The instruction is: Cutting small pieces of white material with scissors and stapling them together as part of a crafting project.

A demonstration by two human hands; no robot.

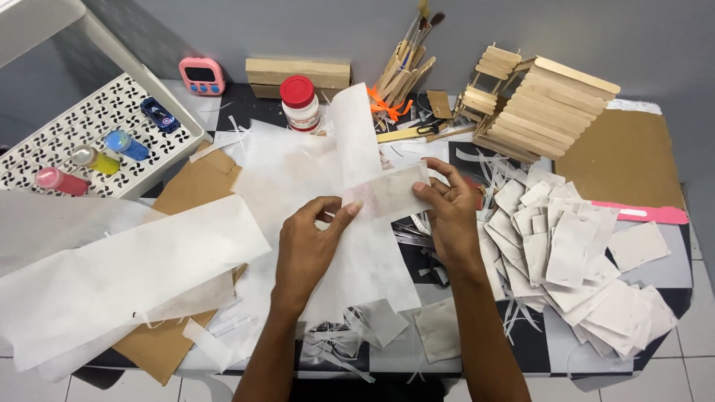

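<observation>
Left hand (311, 237) pinches white paper strip (387, 192); right hand (450, 212) pinches its other end.

A home craft corner is showing here: a popsicle-stick house (540, 104) is standing on the bench (655, 272), paintbrushes (417, 33) and glitter-glue tubes (93, 160) are waiting nearby, and paper cut-outs (573, 253) are piling up.

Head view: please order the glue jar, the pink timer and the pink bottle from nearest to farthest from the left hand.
From the left hand:
1. Glue jar, straight behind it.
2. Pink timer, back left.
3. Pink bottle, far left on the white rack.
</observation>
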